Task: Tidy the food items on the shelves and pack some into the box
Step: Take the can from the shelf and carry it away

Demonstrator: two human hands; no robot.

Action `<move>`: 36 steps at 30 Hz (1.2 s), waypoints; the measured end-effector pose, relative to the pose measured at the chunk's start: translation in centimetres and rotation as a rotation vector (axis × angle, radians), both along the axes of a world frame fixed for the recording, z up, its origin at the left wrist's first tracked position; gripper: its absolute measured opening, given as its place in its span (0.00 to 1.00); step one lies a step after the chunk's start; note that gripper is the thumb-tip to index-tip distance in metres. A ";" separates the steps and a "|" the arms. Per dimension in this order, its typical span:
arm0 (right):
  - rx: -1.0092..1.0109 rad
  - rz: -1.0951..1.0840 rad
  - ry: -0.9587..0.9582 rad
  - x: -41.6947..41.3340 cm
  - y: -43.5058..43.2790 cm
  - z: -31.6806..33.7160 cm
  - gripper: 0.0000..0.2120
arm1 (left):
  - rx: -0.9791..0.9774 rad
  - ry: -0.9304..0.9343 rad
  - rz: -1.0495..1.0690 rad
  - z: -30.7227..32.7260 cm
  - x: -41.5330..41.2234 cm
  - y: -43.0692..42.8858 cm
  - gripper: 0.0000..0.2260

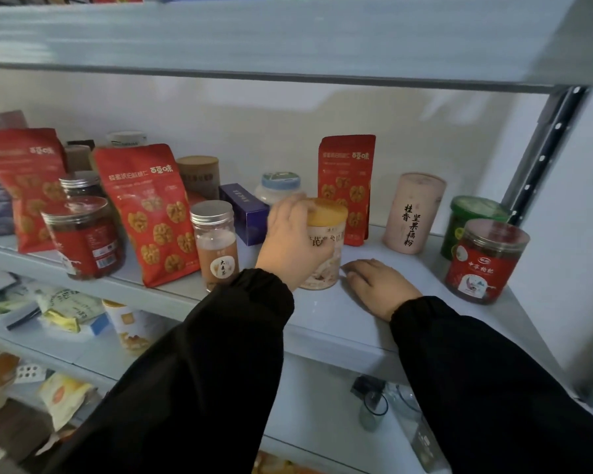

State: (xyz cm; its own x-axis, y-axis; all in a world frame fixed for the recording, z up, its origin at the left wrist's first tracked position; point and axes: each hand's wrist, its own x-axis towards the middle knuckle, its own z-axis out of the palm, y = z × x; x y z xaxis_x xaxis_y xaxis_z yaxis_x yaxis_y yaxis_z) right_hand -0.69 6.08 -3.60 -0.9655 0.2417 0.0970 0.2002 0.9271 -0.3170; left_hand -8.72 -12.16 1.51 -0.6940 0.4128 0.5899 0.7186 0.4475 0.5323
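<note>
Progress: early, by my reading. On the middle shelf (356, 323), walnut pouches (154, 213), jars and tubes stand unsorted. No packing box is in view, so nothing shows as packed.

Your left hand (293, 241) curls over the top and side of the yellow-lidded canister (327, 268), which stands upright at front centre. Your right hand (379, 285) lies palm down, fingers straight, holding nothing, just beside the canister's base. Contact there: cannot tell.
</note>
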 end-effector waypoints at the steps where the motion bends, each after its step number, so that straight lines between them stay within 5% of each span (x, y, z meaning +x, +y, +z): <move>1: -0.043 -0.016 0.031 0.0 0.1 0.0 0.19 | 0.121 -0.141 -0.036 -0.5 -0.1 -0.1 0.35; 3: -0.144 -0.064 0.105 0.2 0.3 0.1 0.18 | 0.327 -0.467 -0.133 -1.6 -0.2 0.0 0.48; 6: -0.304 -0.140 0.209 0.8 0.3 0.4 0.18 | 0.299 -0.617 -0.140 -3.2 -0.4 1.2 0.56; 11: -0.554 -0.180 0.340 1.1 0.8 0.2 0.18 | 0.239 -0.538 -0.020 -3.4 -0.2 2.0 0.45; 15: -0.707 -0.150 0.437 1.5 0.5 0.4 0.17 | 0.480 -0.614 -0.132 -1.7 -0.2 2.5 0.29; 20: -0.788 -0.018 0.450 1.9 0.5 0.5 0.22 | 0.598 -0.685 -0.412 -1.3 0.2 3.8 0.34; 23: -0.837 0.036 0.403 1.9 0.3 0.7 0.24 | 0.569 -0.689 -0.465 -3.0 1.0 4.3 0.29; 28: -0.826 0.066 0.406 1.6 0.4 0.6 0.26 | 0.531 -0.621 -0.500 -3.4 1.1 4.2 0.21; 36: -0.837 0.064 0.424 1.6 0.3 0.4 0.33 | 0.444 -0.551 -0.397 -4.6 0.1 3.8 0.27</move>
